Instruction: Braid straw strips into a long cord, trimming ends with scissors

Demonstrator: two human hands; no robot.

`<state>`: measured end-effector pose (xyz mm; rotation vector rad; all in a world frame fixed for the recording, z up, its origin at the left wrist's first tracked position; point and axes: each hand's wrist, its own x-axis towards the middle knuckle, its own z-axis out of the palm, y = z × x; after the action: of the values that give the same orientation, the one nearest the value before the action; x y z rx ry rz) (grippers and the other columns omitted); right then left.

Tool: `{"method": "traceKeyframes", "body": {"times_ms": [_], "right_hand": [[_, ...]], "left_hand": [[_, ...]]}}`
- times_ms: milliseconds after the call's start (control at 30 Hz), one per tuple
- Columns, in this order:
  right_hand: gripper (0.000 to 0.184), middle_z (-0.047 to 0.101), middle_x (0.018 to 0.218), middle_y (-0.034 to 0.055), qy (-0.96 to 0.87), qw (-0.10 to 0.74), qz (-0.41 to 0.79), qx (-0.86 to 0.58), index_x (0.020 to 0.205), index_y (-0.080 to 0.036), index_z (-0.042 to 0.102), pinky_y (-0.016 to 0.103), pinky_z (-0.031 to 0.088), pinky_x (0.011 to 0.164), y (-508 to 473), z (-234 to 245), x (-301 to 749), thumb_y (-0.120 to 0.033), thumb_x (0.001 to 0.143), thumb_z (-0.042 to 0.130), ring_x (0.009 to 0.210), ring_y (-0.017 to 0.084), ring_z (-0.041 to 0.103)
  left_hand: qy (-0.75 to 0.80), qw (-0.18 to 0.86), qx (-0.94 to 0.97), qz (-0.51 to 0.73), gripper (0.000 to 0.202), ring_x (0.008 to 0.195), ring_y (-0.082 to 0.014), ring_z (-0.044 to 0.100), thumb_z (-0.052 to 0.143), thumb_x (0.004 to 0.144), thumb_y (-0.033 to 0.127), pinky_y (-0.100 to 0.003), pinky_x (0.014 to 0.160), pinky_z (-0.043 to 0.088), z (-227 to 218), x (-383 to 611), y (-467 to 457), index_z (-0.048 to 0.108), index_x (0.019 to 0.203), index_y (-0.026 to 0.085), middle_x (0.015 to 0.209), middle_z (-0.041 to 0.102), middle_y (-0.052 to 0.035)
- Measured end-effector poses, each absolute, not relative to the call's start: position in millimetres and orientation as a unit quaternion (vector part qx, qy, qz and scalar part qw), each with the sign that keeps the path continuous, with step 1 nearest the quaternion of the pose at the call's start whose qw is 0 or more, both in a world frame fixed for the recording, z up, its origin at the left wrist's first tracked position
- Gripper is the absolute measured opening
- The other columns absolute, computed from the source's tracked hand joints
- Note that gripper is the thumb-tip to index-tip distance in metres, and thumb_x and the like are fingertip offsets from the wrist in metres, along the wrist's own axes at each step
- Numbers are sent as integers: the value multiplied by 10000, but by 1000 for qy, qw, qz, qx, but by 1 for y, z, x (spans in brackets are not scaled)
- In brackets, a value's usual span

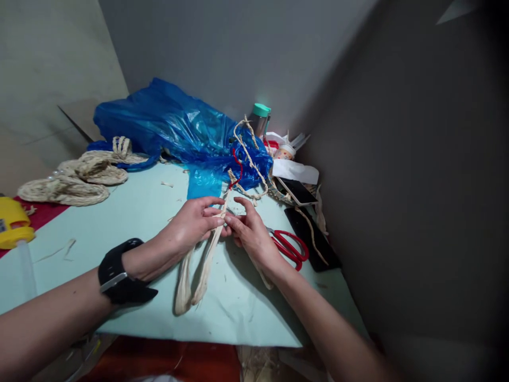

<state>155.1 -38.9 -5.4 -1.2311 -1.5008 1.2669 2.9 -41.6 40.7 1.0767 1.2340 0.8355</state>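
Note:
My left hand (199,218) and my right hand (248,228) meet over the front half of the table. Between the fingers of both runs a bundle of pale, straw-like fibre strands (209,262), whose loose ends hang toward me. Above my fingers the bundle narrows, and a red cord (239,172) is fastened near its upper end. A twisted fibre rope (254,164) curls away from there toward the back. Both hands are closed in a pinch on the strands. Red-handled scissors (292,248) lie just right of my right hand, their blades partly hidden behind it.
Woven fibre soles (66,190) lie at the left, near a yellow glue gun (14,223). A blue plastic bag (167,124) fills the back. Behind it stands a flask with a green lid (260,114). A phone (297,191) and a black flat object (314,239) lie at the right.

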Motion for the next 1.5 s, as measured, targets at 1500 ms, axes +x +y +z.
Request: {"method": "traceKeyframes", "body": {"times_ms": [1500], "right_hand": [[143, 558, 576, -22, -553, 408, 558, -466, 680, -146, 601, 207, 366, 549, -45, 4, 150, -206, 806, 569, 543, 99, 486]], "left_hand": [[323, -204, 885, 265, 371, 657, -229, 658, 365, 818, -55, -328, 636, 507, 6, 4, -80, 654, 1015, 66, 750, 728, -124]]}}
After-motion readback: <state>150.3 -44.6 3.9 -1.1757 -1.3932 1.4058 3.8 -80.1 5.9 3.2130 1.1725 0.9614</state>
